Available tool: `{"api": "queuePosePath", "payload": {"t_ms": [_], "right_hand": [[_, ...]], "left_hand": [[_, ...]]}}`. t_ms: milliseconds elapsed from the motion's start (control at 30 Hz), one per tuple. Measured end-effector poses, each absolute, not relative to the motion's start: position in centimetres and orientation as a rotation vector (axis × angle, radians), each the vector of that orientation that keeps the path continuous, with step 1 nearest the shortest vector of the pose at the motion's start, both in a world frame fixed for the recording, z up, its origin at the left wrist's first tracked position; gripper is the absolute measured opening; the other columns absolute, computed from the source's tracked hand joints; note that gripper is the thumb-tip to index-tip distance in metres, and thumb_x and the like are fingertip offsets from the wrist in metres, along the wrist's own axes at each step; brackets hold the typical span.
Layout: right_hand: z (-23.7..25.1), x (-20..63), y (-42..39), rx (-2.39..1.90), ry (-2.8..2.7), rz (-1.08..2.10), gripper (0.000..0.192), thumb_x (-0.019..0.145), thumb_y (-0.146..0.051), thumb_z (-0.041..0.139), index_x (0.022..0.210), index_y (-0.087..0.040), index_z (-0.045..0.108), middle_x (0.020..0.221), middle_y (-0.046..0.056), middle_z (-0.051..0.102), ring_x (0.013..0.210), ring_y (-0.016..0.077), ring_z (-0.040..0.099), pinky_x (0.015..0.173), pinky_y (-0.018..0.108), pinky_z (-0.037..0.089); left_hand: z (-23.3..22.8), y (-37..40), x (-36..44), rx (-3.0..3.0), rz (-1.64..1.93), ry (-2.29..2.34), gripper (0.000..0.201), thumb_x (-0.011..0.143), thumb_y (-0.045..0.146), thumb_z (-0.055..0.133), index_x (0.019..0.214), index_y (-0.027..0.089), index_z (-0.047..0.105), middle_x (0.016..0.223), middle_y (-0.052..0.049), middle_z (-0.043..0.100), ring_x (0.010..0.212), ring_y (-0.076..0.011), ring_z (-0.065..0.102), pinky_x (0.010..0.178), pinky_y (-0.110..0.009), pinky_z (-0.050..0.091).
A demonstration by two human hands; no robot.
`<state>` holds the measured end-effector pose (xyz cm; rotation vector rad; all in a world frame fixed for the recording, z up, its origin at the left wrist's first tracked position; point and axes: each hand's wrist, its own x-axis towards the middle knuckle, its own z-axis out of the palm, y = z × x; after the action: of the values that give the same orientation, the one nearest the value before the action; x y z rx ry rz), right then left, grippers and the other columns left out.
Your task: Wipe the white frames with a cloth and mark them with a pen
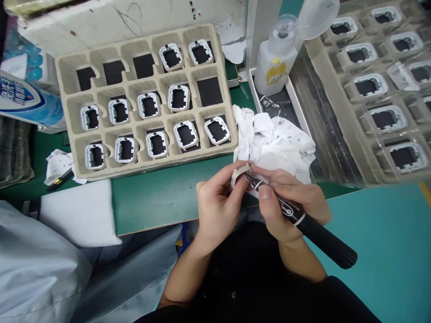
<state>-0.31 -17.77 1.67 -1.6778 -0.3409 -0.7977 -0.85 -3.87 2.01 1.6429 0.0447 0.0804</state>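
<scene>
here, my left hand pinches a small pale frame part between thumb and fingertips, held edge-up just in front of my lap and just below the crumpled white cloth. my right hand is closed around a black marker, pen-fashion, with the tip touching the part's upper edge and the capped end pointing back toward my right forearm. the part, to judge by its thin walls and open centre, is light and stiff but easily scuffed or flexed; it is best taken by the outer rim on two opposite sides, as my left fingers do, leaving the marked edge free. the marker is smooth and round, so a firm grip close to the tip steadies it.

beyond the hands, a pulp tray lies on the green bench mat; twelve of its pockets hold like parts with white rims and dark centres, and four hold only dark squares. to the right stands a white plastic bottle with a yellow label, and past it a clear stacked tray of similar parts. at far left are a blue and white packet, a white foam pad and a pale sleeve.
</scene>
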Motion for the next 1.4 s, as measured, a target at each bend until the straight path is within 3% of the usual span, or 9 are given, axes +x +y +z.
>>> {"api": "queuePosePath", "payload": {"t_ms": [167, 533, 767, 933, 1100, 1400], "right_hand": [[1.33, -0.25, -17.71, -1.641, -0.361, -0.846, 0.024, 0.09, -0.008, 0.078, 0.086, -0.028, 0.065, 0.068, -0.007, 0.066, 0.062, 0.0191, 0.075, 0.082, 0.052, 0.082], [1.71, -0.58, -17.55, -1.651, -0.29, -0.775, 0.026, 0.091, -0.008, 0.079, 0.081, -0.025, 0.064, 0.066, -0.006, 0.065, 0.065, 0.0194, 0.078, 0.082, 0.045, 0.08], [1.43, -0.47, -17.51, -1.679, -0.325, -0.819, 0.019, 0.092, -0.006, 0.077, 0.088, -0.024, 0.072, 0.072, -0.004, 0.07, 0.067, 0.0189, 0.078, 0.08, 0.045, 0.08], [1.33, -0.47, -17.3, -1.696, -0.334, -0.857, 0.021, 0.095, -0.008, 0.076, 0.094, -0.028, 0.071, 0.075, -0.006, 0.071, 0.07, 0.018, 0.079, 0.08, 0.044, 0.08], [1.33, -0.2, -17.12, -1.695, -0.342, -0.912, 0.023, 0.096, -0.008, 0.073, 0.102, -0.03, 0.07, 0.074, -0.007, 0.07, 0.069, 0.0176, 0.078, 0.079, 0.043, 0.081], [1.32, -0.07, -16.92, -1.679, -0.327, -0.937, 0.023, 0.091, -0.004, 0.075, 0.095, -0.026, 0.069, 0.073, -0.006, 0.071, 0.067, 0.0181, 0.08, 0.075, 0.041, 0.081]], "left_hand": [[1.96, -3.83, -0.89, 1.697, 0.098, 0.017, 0.022, 0.105, 0.031, 0.081, 0.125, 0.024, 0.089, 0.12, -0.005, 0.089, 0.107, -0.0245, 0.085, 0.085, -0.027, 0.068], [2.0, -3.89, -1.0, 1.796, 0.127, 0.004, 0.023, 0.106, 0.023, 0.078, 0.126, 0.026, 0.088, 0.121, -0.003, 0.09, 0.104, -0.0211, 0.085, 0.093, -0.026, 0.067], [2.17, -3.93, -0.98, 1.875, 0.163, -0.029, 0.022, 0.106, 0.025, 0.078, 0.125, 0.024, 0.088, 0.119, -0.004, 0.09, 0.097, -0.0193, 0.084, 0.083, -0.024, 0.065], [2.23, -3.91, -0.92, 1.892, 0.18, -0.034, 0.02, 0.106, 0.028, 0.078, 0.123, 0.024, 0.089, 0.102, -0.001, 0.089, 0.078, -0.0131, 0.077, 0.074, -0.02, 0.06], [2.17, -3.96, -0.86, 1.892, 0.202, -0.039, 0.02, 0.107, 0.03, 0.077, 0.122, 0.023, 0.089, 0.1, -0.002, 0.088, 0.075, -0.0135, 0.075, 0.071, -0.022, 0.059], [2.16, -3.99, -0.94, 1.915, 0.222, -0.056, 0.02, 0.108, 0.028, 0.076, 0.123, 0.023, 0.088, 0.098, -0.001, 0.087, 0.071, -0.0112, 0.072, 0.069, -0.02, 0.057]]}}
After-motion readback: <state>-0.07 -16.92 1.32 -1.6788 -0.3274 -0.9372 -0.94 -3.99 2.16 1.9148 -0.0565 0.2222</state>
